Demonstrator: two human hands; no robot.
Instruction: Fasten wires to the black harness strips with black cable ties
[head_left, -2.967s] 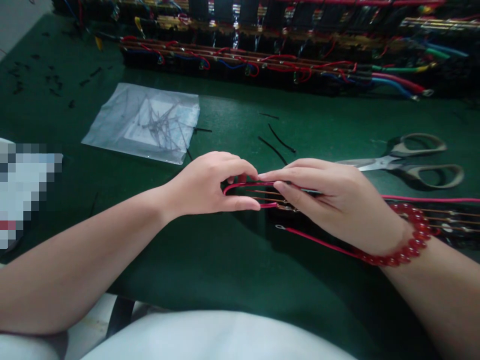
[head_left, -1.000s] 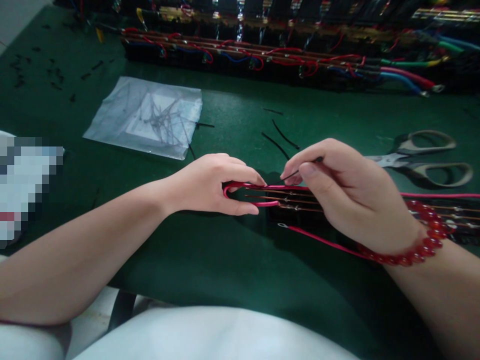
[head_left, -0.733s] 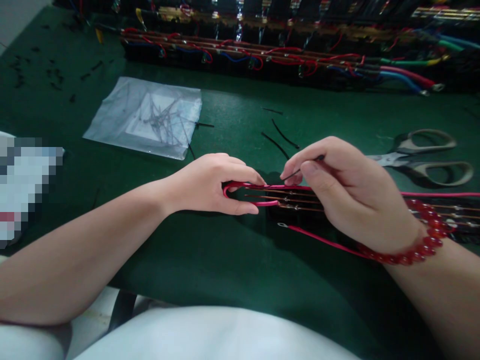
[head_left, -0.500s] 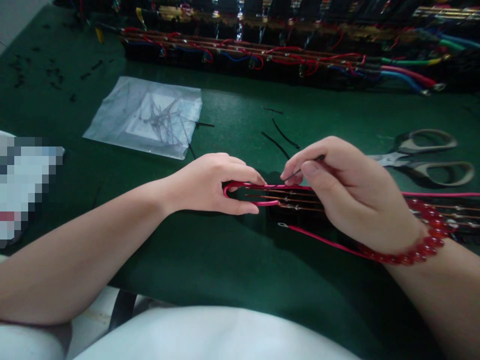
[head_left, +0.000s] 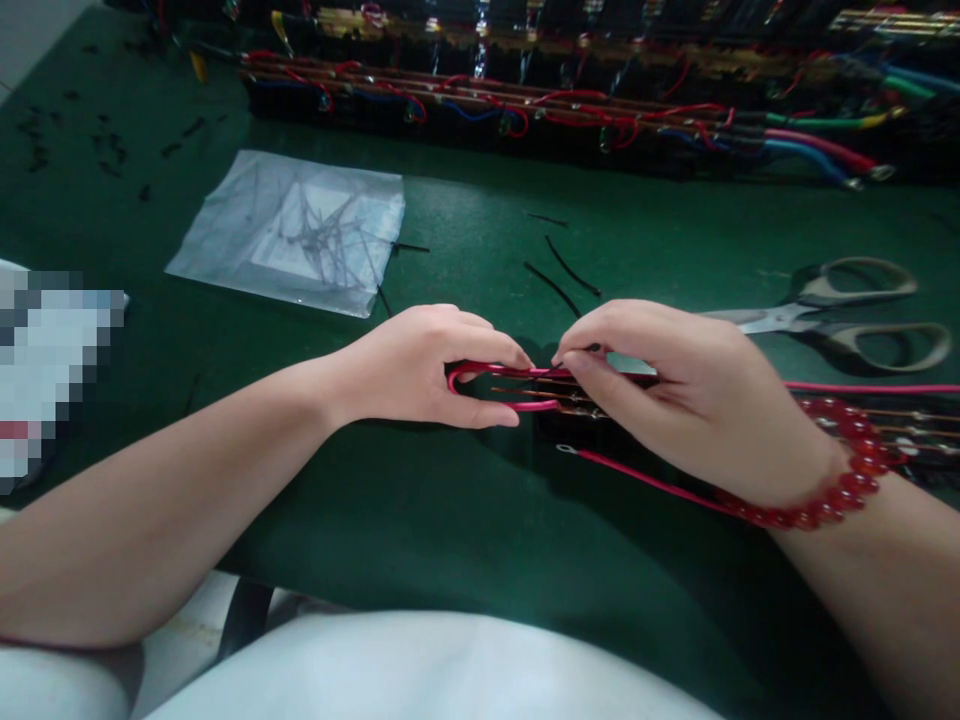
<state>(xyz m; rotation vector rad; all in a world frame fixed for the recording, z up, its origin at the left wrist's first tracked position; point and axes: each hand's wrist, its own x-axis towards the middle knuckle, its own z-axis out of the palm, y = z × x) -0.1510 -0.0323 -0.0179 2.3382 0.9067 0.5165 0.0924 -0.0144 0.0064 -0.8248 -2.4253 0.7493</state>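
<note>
My left hand (head_left: 442,365) is curled around the looped end of a red wire (head_left: 537,406), thumb below and fingers above. The wire's bend lies inside the grip, and its short end points right along the copper rods of a dark narrow assembly (head_left: 559,430). Between thumb and forefinger, my right hand (head_left: 675,385) pinches a thin black cable tie (head_left: 545,373). The tie's tip reaches the red wire just beside my left fingertips; whether it passes around the wire I cannot tell. Another red lead (head_left: 637,473) with a ring terminal lies below my right hand.
Scissors (head_left: 784,318) lie behind my right hand. Loose black ties (head_left: 571,268) and a plastic bag (head_left: 217,235) of ties are on the green table (head_left: 420,520). Small black scraps (head_left: 112,145) lie far left. A long wired assembly (head_left: 450,105) spans the back.
My right hand has moved slightly left and down, bringing the cable tie's tip across the red wire. My left hand has stayed in place on the wire.
</note>
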